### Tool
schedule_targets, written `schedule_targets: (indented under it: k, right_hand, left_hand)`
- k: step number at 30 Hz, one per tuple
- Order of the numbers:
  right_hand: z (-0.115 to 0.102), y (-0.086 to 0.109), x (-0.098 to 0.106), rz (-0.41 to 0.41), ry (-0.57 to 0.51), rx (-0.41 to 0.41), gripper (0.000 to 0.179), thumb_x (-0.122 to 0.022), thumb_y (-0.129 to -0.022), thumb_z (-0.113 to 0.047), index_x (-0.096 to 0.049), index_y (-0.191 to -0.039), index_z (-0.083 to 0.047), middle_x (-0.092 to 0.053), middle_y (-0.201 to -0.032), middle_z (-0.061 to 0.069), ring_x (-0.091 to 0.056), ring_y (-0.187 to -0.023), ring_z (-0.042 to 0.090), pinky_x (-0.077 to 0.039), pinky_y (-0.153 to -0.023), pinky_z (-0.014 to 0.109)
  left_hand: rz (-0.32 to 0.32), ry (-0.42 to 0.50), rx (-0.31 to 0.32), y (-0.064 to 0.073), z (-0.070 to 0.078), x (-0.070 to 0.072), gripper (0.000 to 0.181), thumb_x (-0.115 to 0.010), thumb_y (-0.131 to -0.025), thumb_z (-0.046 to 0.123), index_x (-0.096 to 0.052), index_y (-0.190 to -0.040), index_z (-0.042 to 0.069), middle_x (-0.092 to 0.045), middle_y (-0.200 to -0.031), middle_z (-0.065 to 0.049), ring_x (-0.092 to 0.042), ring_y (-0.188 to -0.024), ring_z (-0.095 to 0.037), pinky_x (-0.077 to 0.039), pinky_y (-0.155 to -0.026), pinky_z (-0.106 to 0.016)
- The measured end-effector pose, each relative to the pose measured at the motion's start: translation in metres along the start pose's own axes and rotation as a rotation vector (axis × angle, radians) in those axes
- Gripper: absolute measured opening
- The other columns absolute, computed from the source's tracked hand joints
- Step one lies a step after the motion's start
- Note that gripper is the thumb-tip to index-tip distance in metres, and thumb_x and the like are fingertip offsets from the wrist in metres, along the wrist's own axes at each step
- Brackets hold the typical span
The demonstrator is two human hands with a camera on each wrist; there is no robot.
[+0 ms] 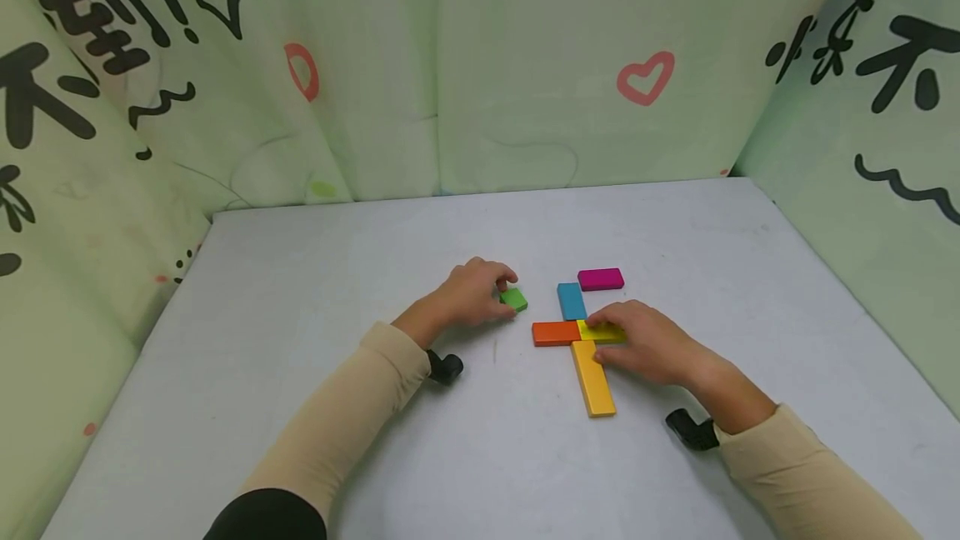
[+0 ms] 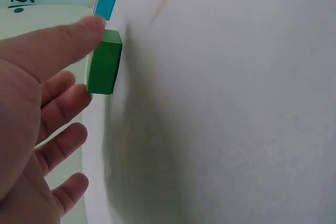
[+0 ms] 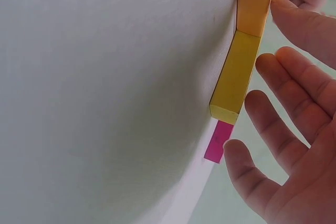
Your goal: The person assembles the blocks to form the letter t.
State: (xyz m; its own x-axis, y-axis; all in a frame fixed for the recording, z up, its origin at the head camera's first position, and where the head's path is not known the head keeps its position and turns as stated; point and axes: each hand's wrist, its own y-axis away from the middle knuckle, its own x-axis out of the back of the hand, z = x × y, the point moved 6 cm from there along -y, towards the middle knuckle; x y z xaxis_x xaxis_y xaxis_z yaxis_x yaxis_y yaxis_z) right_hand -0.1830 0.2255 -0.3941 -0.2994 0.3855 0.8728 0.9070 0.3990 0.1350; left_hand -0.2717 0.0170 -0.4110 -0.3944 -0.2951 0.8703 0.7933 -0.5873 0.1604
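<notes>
Left hand (image 1: 472, 294) pinches a green block (image 1: 513, 299); right hand (image 1: 652, 340) rests against the joined blocks.
Left thumb and fingertips close on opposite ends of the green block, apart from the cluster on the table (image 1: 450, 457), perhaps to control its angle; the right hand's relaxed fingers are spread, thumb against the amber block (image 1: 595, 386), index at the yellow block (image 1: 617, 334), seemingly keeping their joint with the orange block (image 1: 555, 334) and blue block (image 1: 572, 302) snug; a magenta block (image 1: 601, 279) lies just beyond the blue one.

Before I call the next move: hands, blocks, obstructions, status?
Left hand around green block. Right hand at yellow block. Green block apart from blue block. No obstruction seen.
</notes>
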Motion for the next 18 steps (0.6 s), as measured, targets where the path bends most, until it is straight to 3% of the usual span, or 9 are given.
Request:
schedule_targets:
  k: [3, 7, 13, 18]
  right_hand:
    - [0.0003, -0.0001, -0.0001, -0.004, -0.002, -0.005, 0.042, -0.075, -0.089, -0.019, -0.065, -0.125, -0.001, -0.063, -0.122, 0.013, -0.054, -0.114, 0.035, -0.045, -0.098, 0.055]
    - [0.0003, -0.0004, -0.0005, -0.01, -0.004, -0.012, 0.042, -0.075, -0.089, -0.02, -0.065, -0.126, -0.001, -0.063, -0.123, 0.013, -0.054, -0.114, 0.035, -0.045, -0.098, 0.055]
    - [-0.0003, -0.0004, -0.0006, -0.007, -0.001, -0.009, 0.042, -0.076, -0.089, -0.02, -0.065, -0.126, -0.001, -0.063, -0.123, 0.013, -0.054, -0.115, 0.035, -0.045, -0.098, 0.055]
    - [-0.0007, -0.0009, -0.0004, -0.005, 0.007, -0.014, 0.043, -0.076, -0.089, -0.02, -0.065, -0.126, -0.001, -0.063, -0.123, 0.013, -0.054, -0.115, 0.035, -0.045, -0.098, 0.055]
  left_hand:
    - [-0.016, 0.027, -0.002, -0.0008, -0.001, -0.0022, 0.051, -0.073, -0.092, 0.028, -0.058, -0.138, 0.013, -0.061, -0.125, -0.001, -0.047, -0.118, -0.02, -0.039, -0.099, -0.038]
    - [-0.042, 0.065, -0.023, -0.0008, -0.0011, -0.0055, 0.049, -0.064, -0.095, 0.014, -0.055, -0.143, 0.015, -0.056, -0.139, -0.001, -0.043, -0.129, -0.022, -0.038, -0.105, -0.039]
    - [-0.016, 0.02, -0.032, 0.0002, 0.0007, -0.0035, 0.046, -0.07, -0.094, 0.019, -0.058, -0.138, 0.012, -0.062, -0.127, 0.0, -0.046, -0.122, -0.022, -0.038, -0.102, -0.039]
    - [-0.017, -0.001, -0.046, 0.0006, 0.0013, -0.0042, 0.048, -0.073, -0.093, 0.022, -0.059, -0.138, 0.013, -0.062, -0.128, 0.001, -0.046, -0.124, -0.022, -0.037, -0.104, -0.04]
